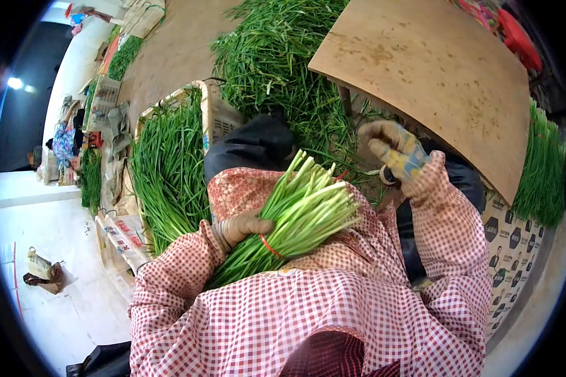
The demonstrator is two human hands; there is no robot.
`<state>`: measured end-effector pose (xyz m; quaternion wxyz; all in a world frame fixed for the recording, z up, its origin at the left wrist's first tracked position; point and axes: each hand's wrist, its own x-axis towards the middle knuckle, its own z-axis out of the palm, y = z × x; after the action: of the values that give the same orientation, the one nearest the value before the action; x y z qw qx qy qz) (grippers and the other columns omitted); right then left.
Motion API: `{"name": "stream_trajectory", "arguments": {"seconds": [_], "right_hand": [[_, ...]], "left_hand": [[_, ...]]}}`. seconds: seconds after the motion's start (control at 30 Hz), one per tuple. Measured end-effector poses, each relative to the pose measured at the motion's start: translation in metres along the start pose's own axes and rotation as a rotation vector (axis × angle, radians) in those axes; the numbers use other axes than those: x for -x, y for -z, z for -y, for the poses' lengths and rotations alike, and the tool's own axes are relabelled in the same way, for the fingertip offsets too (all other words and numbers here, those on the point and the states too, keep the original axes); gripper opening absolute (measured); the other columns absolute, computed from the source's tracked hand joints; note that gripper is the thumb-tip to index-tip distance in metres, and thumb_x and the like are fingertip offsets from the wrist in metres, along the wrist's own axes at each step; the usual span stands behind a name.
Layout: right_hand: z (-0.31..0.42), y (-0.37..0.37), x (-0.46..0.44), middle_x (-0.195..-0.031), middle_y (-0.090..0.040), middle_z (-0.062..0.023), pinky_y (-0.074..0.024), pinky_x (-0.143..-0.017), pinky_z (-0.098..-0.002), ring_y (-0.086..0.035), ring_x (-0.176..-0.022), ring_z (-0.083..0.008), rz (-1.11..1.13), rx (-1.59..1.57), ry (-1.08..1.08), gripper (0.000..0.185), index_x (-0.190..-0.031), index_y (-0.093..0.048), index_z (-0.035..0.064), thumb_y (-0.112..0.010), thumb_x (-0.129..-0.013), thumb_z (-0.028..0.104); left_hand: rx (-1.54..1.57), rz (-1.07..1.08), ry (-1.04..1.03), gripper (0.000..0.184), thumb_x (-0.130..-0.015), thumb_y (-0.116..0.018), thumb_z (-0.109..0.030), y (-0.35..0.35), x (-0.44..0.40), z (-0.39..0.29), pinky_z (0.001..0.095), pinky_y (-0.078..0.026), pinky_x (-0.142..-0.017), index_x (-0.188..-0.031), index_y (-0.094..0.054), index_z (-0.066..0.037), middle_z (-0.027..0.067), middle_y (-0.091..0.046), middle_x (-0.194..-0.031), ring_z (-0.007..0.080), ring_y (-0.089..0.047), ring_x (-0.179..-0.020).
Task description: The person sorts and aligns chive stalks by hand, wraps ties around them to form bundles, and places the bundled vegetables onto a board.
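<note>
A bundle of garlic chives (308, 213) lies across my lap, its pale stem ends toward the upper right and its green leaves toward the lower left. A red band (271, 245) circles it. My left hand (244, 227), in a soiled glove, is closed around the bundle's upper side beside the band. Over to the right, my right hand (393, 147) is raised near the board's edge, away from the bundle. It wears a glove with a blue and yellow patterned back. Its fingers are bent but apart, and I see nothing between them.
A plastic crate (205, 116) of green chives (170, 169) stands at my left. Ahead, a heap of loose leaves (277, 56) covers the floor. A stained board (434, 69) juts in at right, with more chives (541, 169) beyond it. Another person (64, 141) is far left.
</note>
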<state>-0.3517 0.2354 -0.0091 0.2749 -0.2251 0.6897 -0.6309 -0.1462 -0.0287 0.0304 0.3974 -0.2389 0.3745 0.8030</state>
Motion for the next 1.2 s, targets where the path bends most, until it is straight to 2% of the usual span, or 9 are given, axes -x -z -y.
{"name": "stream_trajectory", "arguments": {"seconds": [0.13, 0.37, 0.63, 0.73, 0.93, 1.0, 1.1, 1.17, 1.2], "right_hand": [[0.031, -0.010, 0.019, -0.095, -0.061, -0.0112, -0.0474, -0.082, -0.0303, -0.058, -0.096, -0.0192, 0.359, 0.199, 0.230, 0.019, -0.103, -0.062, 0.0026, -0.060, -0.085, 0.008], [0.024, -0.035, 0.044, -0.118, -0.054, -0.0156, -0.0488, -0.088, -0.0396, -0.057, -0.105, -0.0313, -0.013, 0.354, 0.578, 0.019, -0.094, -0.064, 0.0069, -0.070, -0.077, 0.008], [0.003, -0.063, 0.053, -0.138, -0.039, -0.0175, -0.0398, -0.101, -0.0444, -0.043, -0.124, -0.0348, 0.166, 0.351, 0.240, 0.027, -0.098, -0.070, 0.0081, -0.074, -0.078, 0.025], [-0.005, -0.078, 0.053, -0.139, -0.038, -0.0154, -0.0370, -0.102, -0.0410, -0.043, -0.124, -0.0294, 0.196, -0.240, 0.074, 0.020, -0.097, -0.070, 0.0063, -0.074, -0.079, 0.017], [-0.001, -0.066, 0.046, -0.131, -0.047, -0.0142, -0.0437, -0.096, -0.0354, -0.050, -0.117, -0.0249, 0.150, -0.315, 0.126, 0.017, -0.097, -0.070, 0.0066, -0.070, -0.081, 0.011], [0.017, -0.037, 0.039, -0.123, -0.054, -0.0150, -0.0459, -0.095, -0.0354, -0.053, -0.114, -0.0263, 0.045, -0.038, 0.210, 0.021, -0.103, -0.066, 0.0049, -0.066, -0.082, 0.010], [0.010, 0.031, 0.020, -0.117, -0.059, -0.0136, -0.0481, -0.094, -0.0374, -0.057, -0.109, -0.0294, -0.248, 1.268, 0.450, 0.030, -0.115, -0.057, 0.0019, -0.061, -0.086, 0.009], [0.016, 0.053, -0.012, -0.119, -0.058, -0.0105, -0.0476, -0.096, -0.0400, -0.056, -0.111, -0.0296, -0.687, -0.523, 0.062, 0.032, -0.120, -0.053, 0.0029, -0.058, -0.090, 0.011], [0.009, 0.075, -0.017, -0.120, -0.058, -0.0091, -0.0465, -0.097, -0.0404, -0.055, -0.113, -0.0286, -0.650, -0.576, 0.206, 0.034, -0.122, -0.054, 0.0041, -0.060, -0.089, 0.014]], "left_hand": [[-0.013, -0.003, 0.003, 0.095, -0.074, -0.074, -0.047, 0.000, -0.001, -0.002, 0.0390, -0.034, -0.108, -0.144, -0.027, -0.003, 0.0146, -0.042, -0.141, 0.0257, -0.044, -0.127], [-0.051, -0.015, -0.032, 0.095, -0.075, -0.071, -0.050, -0.009, -0.002, 0.001, 0.0380, -0.033, -0.108, -0.144, -0.026, -0.002, 0.0140, -0.041, -0.142, 0.0250, -0.043, -0.127], [-0.128, -0.066, -0.059, 0.090, -0.077, -0.071, -0.044, -0.005, -0.001, 0.004, 0.0369, -0.034, -0.108, -0.143, -0.028, -0.003, 0.0130, -0.042, -0.141, 0.0247, -0.043, -0.127], [-0.083, -0.055, -0.076, 0.090, -0.076, -0.073, -0.041, -0.008, -0.001, 0.004, 0.0366, -0.034, -0.107, -0.143, -0.028, -0.002, 0.0127, -0.043, -0.140, 0.0243, -0.044, -0.126], [-0.189, -0.119, -0.177, 0.095, -0.073, -0.075, -0.038, -0.006, 0.012, 0.004, 0.0360, -0.034, -0.106, -0.144, -0.024, -0.001, 0.0133, -0.043, -0.139, 0.0237, -0.044, -0.126], [-0.199, -0.137, -0.198, 0.099, -0.072, -0.076, -0.038, 0.005, 0.020, 0.008, 0.0367, -0.033, -0.107, -0.146, -0.021, -0.001, 0.0134, -0.040, -0.142, 0.0242, -0.043, -0.127], [-0.162, -0.049, -0.335, 0.087, -0.077, -0.072, -0.040, 0.075, 0.020, 0.039, 0.0380, -0.033, -0.107, -0.143, -0.030, -0.002, 0.0132, -0.043, -0.140, 0.0247, -0.045, -0.125], [-0.028, -0.099, -0.251, 0.082, -0.077, -0.070, -0.041, 0.079, 0.045, 0.037, 0.0392, -0.034, -0.107, -0.140, -0.036, -0.001, 0.0138, -0.047, -0.137, 0.0265, -0.048, -0.123], [0.042, -0.153, -0.266, 0.080, -0.076, -0.070, -0.040, 0.079, 0.056, 0.039, 0.0394, -0.035, -0.107, -0.138, -0.038, 0.000, 0.0141, -0.049, -0.135, 0.0274, -0.049, -0.122]]}}
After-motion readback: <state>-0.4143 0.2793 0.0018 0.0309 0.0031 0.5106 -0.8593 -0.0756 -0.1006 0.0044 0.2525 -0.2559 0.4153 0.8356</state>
